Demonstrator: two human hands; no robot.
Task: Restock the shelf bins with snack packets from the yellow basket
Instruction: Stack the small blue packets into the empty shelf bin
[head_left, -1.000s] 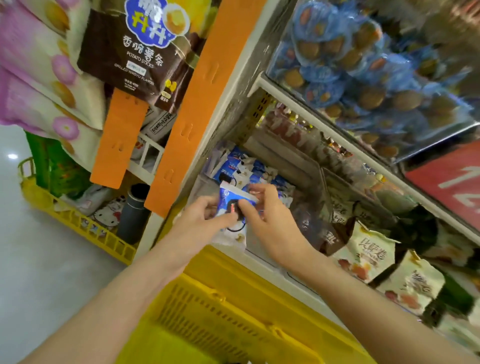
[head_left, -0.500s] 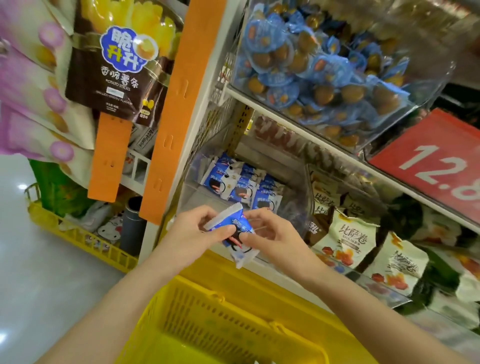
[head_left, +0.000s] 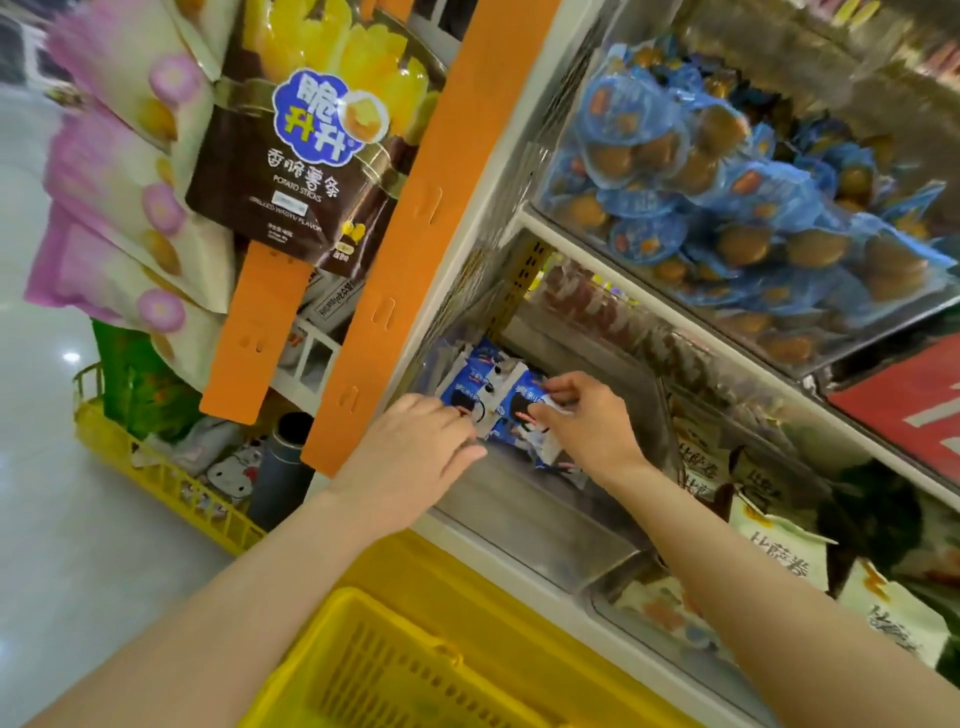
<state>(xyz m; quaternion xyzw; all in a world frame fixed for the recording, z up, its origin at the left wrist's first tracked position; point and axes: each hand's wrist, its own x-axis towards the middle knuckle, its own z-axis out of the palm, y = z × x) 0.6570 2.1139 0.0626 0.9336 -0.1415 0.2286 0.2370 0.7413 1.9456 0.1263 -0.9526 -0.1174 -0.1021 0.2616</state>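
Both my hands reach into a clear shelf bin (head_left: 545, 525) on the lower shelf. My right hand (head_left: 589, 426) pinches the top edge of a blue-and-white snack packet (head_left: 524, 410) standing in the bin. My left hand (head_left: 415, 452) rests its fingertips on the neighbouring blue-and-white packet (head_left: 462, 389), and a real grip cannot be made out. Several more such packets stand behind them. The yellow basket (head_left: 363, 670) sits below my forearms at the bottom edge; its inside is mostly out of sight.
An orange upright strip (head_left: 415, 218) borders the bin on the left. Above hangs a bin of blue-wrapped round snacks (head_left: 727, 192). Cream snack bags (head_left: 789, 556) fill the bin to the right. A second yellow basket (head_left: 171, 488) stands on the floor at left, under hanging potato-stick bags (head_left: 306, 166).
Both hands carried the blue-and-white packet from just above the bin's front edge forward into the bin, among the standing packets. The view tilted upward.
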